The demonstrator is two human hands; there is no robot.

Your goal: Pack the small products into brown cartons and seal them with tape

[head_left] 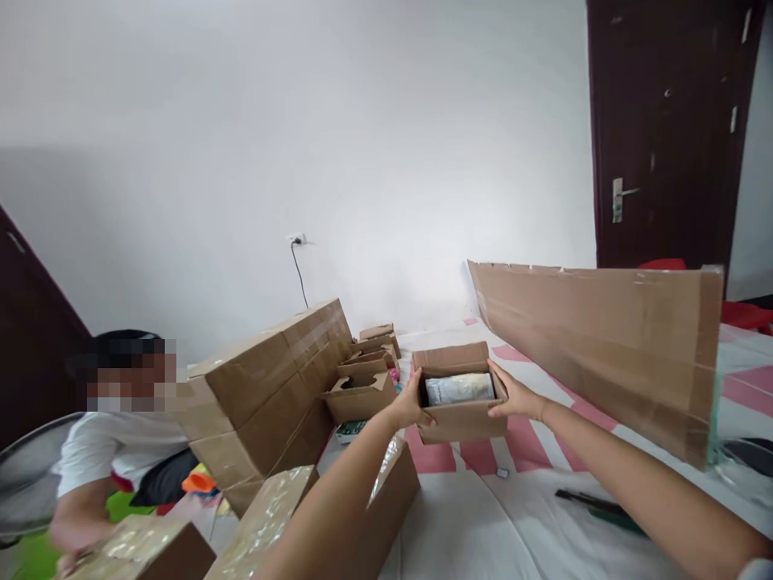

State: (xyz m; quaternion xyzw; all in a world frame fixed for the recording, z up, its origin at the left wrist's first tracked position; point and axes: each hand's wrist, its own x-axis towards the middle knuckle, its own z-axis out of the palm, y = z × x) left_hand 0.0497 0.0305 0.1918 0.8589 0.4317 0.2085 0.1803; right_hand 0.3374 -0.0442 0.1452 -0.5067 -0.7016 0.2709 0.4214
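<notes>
Both hands grip a small open cardboard box, one at each side, over the pink-and-white cloth. Its back flap stands up, and a whitish plastic-wrapped packet shows inside; what the packet holds cannot be made out. My left hand wraps the box's left side, thumb toward the front. On the opposite side my right hand is closed around the edge. To the left of the box, several open cardboard boxes with cut-out fronts stand in a row.
Taped cardboard boxes form a stacked wall at left, with more boxes near my left forearm. A large cardboard panel stands at right. A dark long object lies by my right forearm. Another person sits far left, a hand at a box.
</notes>
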